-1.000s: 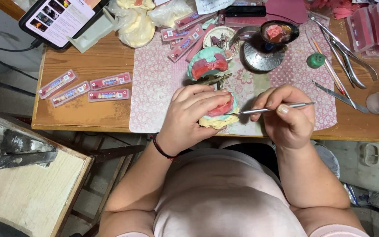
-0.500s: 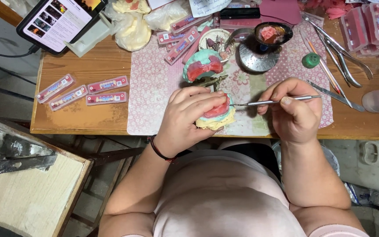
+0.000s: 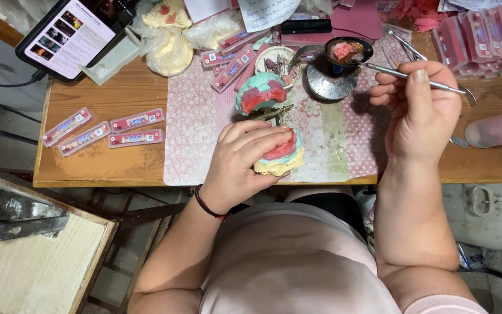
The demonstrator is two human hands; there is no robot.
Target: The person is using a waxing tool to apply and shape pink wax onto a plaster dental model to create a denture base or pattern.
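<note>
Under my left hand (image 3: 236, 166), at the near edge of the patterned mat (image 3: 198, 125), sits the dental cast (image 3: 280, 158), my fingers clasped over its top with pink wax already built along the ridge. My right hand (image 3: 416, 110) pinches the metal wax tool (image 3: 405, 75), its tip reaching the spoon of melted wax (image 3: 348, 51) beyond my fingers. Waxing looks part done; the second cast (image 3: 260, 93) waits just past my left fingertips.

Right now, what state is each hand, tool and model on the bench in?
Left hand: clasped around the yellow-based dental model with pink wax.
Right hand: pinching the thin metal instrument, tip at the small dish of pink wax.
Teal dental model: resting on the mat, untouched.
Tablet: screen lit.
</note>
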